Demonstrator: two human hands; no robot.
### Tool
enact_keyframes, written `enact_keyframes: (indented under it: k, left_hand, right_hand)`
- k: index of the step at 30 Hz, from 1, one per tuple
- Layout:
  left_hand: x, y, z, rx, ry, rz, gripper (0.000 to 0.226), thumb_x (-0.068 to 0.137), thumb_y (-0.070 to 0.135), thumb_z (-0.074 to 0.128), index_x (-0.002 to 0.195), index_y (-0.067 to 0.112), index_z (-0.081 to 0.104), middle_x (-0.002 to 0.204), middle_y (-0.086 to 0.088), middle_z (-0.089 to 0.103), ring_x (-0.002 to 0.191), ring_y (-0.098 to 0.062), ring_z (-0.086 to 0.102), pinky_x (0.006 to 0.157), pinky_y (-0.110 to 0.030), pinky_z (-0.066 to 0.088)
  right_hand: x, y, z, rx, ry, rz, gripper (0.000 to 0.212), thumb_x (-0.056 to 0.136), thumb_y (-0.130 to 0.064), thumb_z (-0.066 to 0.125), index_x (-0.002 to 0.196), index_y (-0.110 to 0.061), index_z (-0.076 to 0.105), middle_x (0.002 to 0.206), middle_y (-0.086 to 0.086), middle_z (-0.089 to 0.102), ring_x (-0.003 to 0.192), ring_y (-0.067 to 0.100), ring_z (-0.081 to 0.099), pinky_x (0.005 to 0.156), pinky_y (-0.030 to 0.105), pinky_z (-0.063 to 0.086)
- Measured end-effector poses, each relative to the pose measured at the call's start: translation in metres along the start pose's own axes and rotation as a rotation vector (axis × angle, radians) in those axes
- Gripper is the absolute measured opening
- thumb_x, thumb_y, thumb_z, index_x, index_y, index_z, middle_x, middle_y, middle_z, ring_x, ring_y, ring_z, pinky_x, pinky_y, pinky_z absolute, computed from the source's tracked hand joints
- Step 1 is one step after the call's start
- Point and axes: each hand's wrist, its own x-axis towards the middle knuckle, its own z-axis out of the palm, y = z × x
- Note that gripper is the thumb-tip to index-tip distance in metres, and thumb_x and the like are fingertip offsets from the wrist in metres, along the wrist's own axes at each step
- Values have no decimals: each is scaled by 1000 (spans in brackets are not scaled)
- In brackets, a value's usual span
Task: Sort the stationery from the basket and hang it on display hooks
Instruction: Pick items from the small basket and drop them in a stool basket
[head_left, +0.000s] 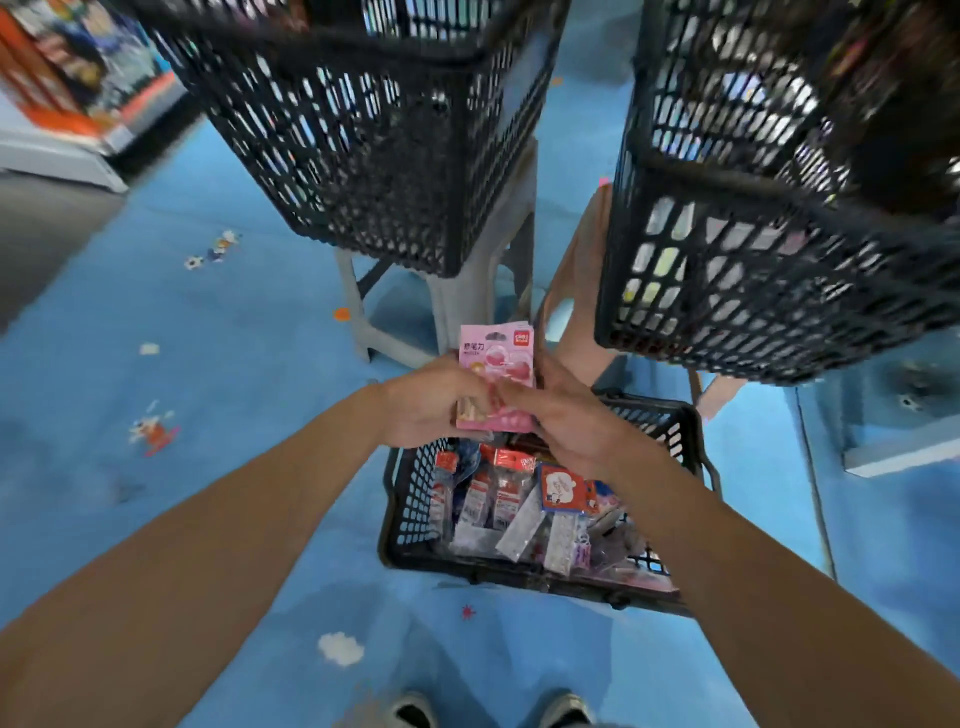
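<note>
Blue shop floor (218, 467) carries the basket (410, 499), above whose far edge left hand (431, 405) and right hand (566, 421) pinch pink sharpener packs (496, 374); best squared before hanging.

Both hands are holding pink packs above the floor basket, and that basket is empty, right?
Not quite: the floor basket is not empty. The head view shows it holding many packaged items, red-labelled packets among them. The rest is right: the left hand and right hand hold the pink packs above it.
</note>
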Motion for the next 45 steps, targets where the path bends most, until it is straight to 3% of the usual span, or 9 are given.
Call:
enact_keyframes:
  k: [4, 8, 17, 22, 27, 32, 36, 41, 45]
  left_hand:
    - [-62, 84, 35, -60, -7, -24, 53, 61, -4, 56, 112, 10, 57, 90, -13, 50, 97, -30, 52, 107, -58, 40]
    - [-111, 159, 61, -35, -73, -38, 58, 54, -1, 60, 111, 12, 55, 90, -13, 49, 92, -27, 54, 91, -47, 44]
    - [-157, 313, 98, 37, -108, 27, 48, 79, -12, 40, 119, 10, 57, 97, -1, 70, 94, -18, 67, 78, -28, 54]
    - [-157, 374, 121, 21, -127, 127, 59, 84, -18, 39, 128, 16, 59, 113, -5, 72, 111, -22, 67, 101, -38, 53]
    - [-127, 412, 147, -27, -9, 140, 56, 89, -19, 44, 135, 10, 52, 121, -11, 68, 113, -25, 66, 102, -40, 53]
    - [-55, 440, 170, 114, 186, 143, 78, 84, -7, 70, 152, 15, 38, 129, -11, 63, 117, -26, 64, 104, -48, 51]
    - [18, 449, 184, 274, 264, 137, 40, 87, -4, 69, 120, 14, 57, 115, -7, 68, 116, -27, 63, 105, -44, 50]
    - [122, 422, 187, 321, 251, 48, 16, 90, 0, 70, 100, 12, 69, 109, -12, 74, 106, -25, 66, 99, -44, 51]
    - [204, 376, 178, 386, 275, -48, 33, 85, 16, 73, 117, 14, 67, 115, -7, 74, 106, -22, 69, 96, -42, 58]
  right_hand:
    - [-47, -95, 32, 2, -4, 30, 38, 100, -1, 56, 130, -24, 55, 122, 6, 70, 107, 18, 69, 88, 28, 56]
    - [-88, -183, 50, -51, -25, 45, 44, 101, -10, 58, 141, -27, 48, 131, 0, 68, 119, 19, 65, 106, 36, 49]
    - [-129, -338, 53, -24, 66, -64, 39, 100, -9, 58, 136, -23, 50, 103, -9, 75, 87, 7, 72, 71, 18, 55]
    - [-136, -395, 34, -25, 160, -118, 32, 101, -8, 58, 131, -18, 55, 105, -4, 74, 90, 9, 73, 72, 20, 57]
    - [-138, -425, -4, -64, 285, -151, 29, 97, -17, 65, 125, -11, 60, 111, 1, 75, 101, 17, 72, 94, 36, 55]
    - [-119, -445, -69, -12, 372, -195, 20, 99, -7, 60, 119, -6, 64, 106, 5, 77, 93, 16, 74, 76, 25, 58]
    - [-86, -442, -128, 5, 448, -156, 23, 99, -9, 61, 121, -5, 66, 109, 8, 77, 94, 18, 74, 78, 28, 58]
    - [-35, -404, -201, 43, 519, 38, 10, 99, -3, 60, 101, -10, 67, 78, -2, 73, 57, 1, 69, 41, 11, 45]
    - [22, -349, -248, 35, 552, 171, 22, 95, -3, 65, 116, -6, 69, 103, 8, 77, 84, 13, 76, 65, 21, 59]
